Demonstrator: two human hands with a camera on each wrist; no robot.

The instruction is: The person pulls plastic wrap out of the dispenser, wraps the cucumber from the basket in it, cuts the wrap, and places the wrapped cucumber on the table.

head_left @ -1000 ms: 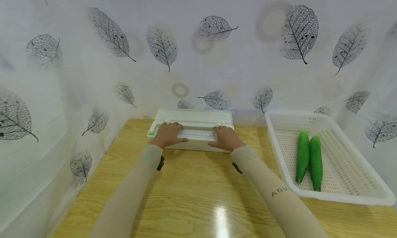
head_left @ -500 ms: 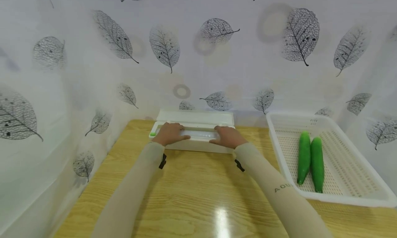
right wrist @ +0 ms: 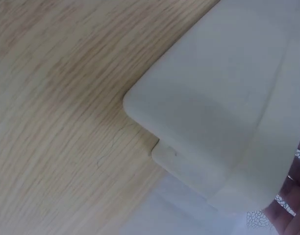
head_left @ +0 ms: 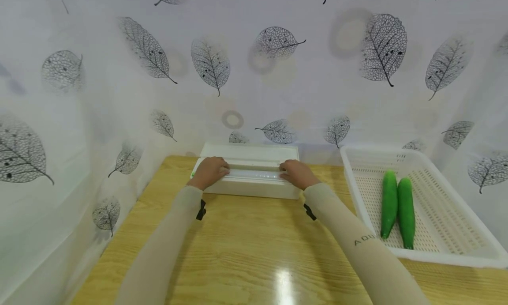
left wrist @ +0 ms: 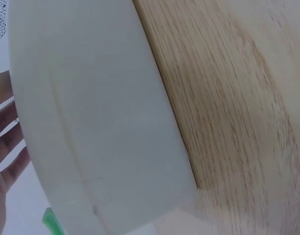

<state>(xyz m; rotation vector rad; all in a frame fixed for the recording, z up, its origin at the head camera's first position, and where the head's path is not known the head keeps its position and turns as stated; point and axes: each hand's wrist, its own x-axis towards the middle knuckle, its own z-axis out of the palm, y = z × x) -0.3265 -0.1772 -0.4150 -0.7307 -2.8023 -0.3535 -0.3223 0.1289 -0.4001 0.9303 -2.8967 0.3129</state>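
A long white plastic wrap dispenser box (head_left: 246, 189) lies at the back of the table with its lid (head_left: 254, 152) raised behind it. Inside shows a strip of clear plastic wrap (head_left: 254, 174). My left hand (head_left: 209, 171) bends over the left part of the box, fingertips pinching at the wrap. Over the right part, my right hand (head_left: 299, 174) does the same from the other side. Both thumbs are mostly hidden. In the left wrist view, spread fingers (left wrist: 8, 142) show past the box edge; the right wrist view catches bent fingers (right wrist: 287, 210) beyond the rim.
A white perforated plastic basket (head_left: 448, 258) stands at the right, holding two green cucumbers (head_left: 390, 205). The wood-grain table (head_left: 238, 247) meets a leaf-patterned curtain (head_left: 270, 93) at the back and left.
Both hands have moved apart along the box, left hand leftward and right hand rightward. Their thumbs, earlier stretched along the front, are now tucked in. More of the wrap shows between them.
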